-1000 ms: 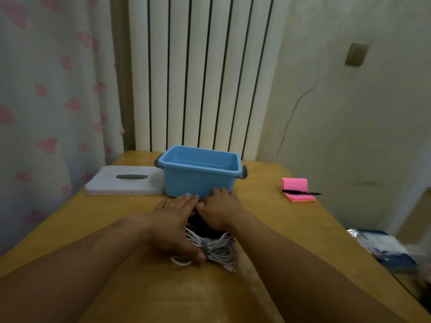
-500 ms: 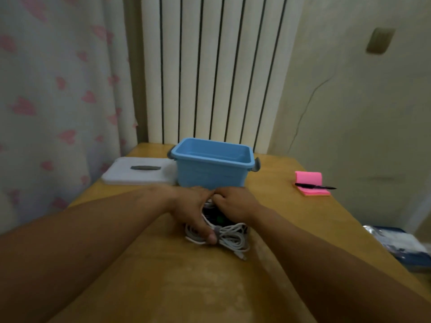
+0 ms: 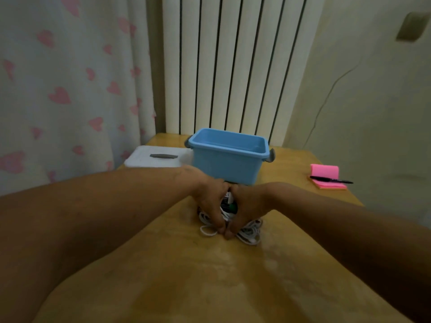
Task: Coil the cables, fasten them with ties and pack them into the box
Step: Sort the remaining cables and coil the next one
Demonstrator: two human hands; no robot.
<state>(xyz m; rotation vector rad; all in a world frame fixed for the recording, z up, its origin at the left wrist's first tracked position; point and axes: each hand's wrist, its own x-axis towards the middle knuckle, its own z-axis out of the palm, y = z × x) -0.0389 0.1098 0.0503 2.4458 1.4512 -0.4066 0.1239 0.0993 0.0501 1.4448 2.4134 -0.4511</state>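
A pile of coiled cables (image 3: 247,233), white ones in front and dark ones behind, lies on the wooden table (image 3: 210,280) just in front of the open blue box (image 3: 227,157). My left hand (image 3: 211,201) and my right hand (image 3: 249,206) wrap around the pile from both sides. Their fingertips meet at the far side and their thumbs meet at the near side. Most of the bundle is hidden under my hands. Inside the box I see nothing from this angle.
The box's white lid (image 3: 158,157) lies flat to the left of the box. A pink notepad (image 3: 326,177) with a black pen (image 3: 331,180) on it sits at the right edge. A radiator and a heart-patterned curtain stand behind the table.
My hands have drawn in around the cable pile, and the right thumb has come round to meet the left thumb at the front. The camera has moved closer and higher.
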